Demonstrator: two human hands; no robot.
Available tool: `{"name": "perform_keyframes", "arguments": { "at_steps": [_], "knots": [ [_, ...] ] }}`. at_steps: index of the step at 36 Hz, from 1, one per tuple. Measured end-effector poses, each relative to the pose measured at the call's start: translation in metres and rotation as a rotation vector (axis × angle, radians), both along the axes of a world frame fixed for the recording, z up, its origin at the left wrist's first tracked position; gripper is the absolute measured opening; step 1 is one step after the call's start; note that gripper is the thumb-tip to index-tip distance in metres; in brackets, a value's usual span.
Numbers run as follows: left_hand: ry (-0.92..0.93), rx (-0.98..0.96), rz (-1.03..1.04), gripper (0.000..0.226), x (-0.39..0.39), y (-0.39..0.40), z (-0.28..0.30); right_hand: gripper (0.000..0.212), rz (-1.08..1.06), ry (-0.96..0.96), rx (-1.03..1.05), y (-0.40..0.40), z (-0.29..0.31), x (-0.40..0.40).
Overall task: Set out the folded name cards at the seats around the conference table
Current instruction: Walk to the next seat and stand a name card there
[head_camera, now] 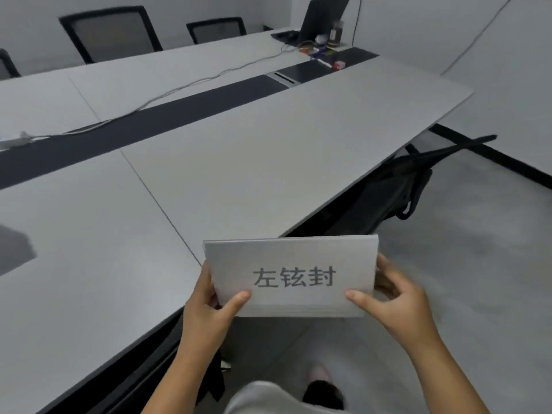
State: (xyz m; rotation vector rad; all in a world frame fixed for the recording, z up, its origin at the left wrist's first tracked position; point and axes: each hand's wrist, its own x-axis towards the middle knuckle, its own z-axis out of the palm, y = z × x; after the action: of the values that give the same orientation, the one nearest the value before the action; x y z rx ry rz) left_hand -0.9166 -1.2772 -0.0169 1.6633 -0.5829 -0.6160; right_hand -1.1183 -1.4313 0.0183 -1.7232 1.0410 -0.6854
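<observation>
A person stands at the near edge of a long grey conference table (268, 162), holding a stack of folded name cards (291, 276) in the lower centre of the frame, just off the table's edge and above the floor. The left hand (206, 312) grips the stack's lower left corner, thumb pressed on the front face and fingers curled behind; the right hand (397, 300) pinches the lower right corner the same way. The top card shows three printed characters, and layered edges along the bottom suggest several cards beneath it. None is yet visible at any seat. A dark strip (143, 127) runs down the table's middle, with a white cable (185, 85) trailing toward a laptop (322, 19) and clutter in the upper right of the frame. Two mesh-backed chairs (110, 34) stand on the far side in the upper left, and another chair (397, 186) is tucked under the near edge at centre right. The likely risk from here: peeling off the top card with only corner grips could let the stack fan out and slide to the floor, and a light folded card set down carelessly may splay flat or face the wrong way for its seat.
</observation>
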Motion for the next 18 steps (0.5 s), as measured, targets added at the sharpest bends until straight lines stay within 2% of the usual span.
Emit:
{"name": "perform_keyframes", "arguments": {
  "at_steps": [5, 11, 16, 18],
  "knots": [
    [-0.04, 0.008, 0.211, 0.058, 0.027, -0.039, -0.006, 0.068, 0.251, -0.024, 0.033, -0.075, -0.005, 0.068],
    [-0.042, 0.061, 0.4, 0.06, 0.057, -0.073, -0.009, 0.062, 0.552, 0.012, 0.188, -0.144, -0.02, 0.156],
    [-0.004, 0.154, 0.532, 0.063, 0.087, -0.088, -0.017, 0.064, 0.741, 0.133, 0.245, -0.173, -0.041, 0.228],
    [0.049, 0.195, 0.605, 0.071, 0.102, -0.086, -0.023, 0.068, 0.799, 0.157, 0.249, -0.174, -0.049, 0.257]
  ]
}}
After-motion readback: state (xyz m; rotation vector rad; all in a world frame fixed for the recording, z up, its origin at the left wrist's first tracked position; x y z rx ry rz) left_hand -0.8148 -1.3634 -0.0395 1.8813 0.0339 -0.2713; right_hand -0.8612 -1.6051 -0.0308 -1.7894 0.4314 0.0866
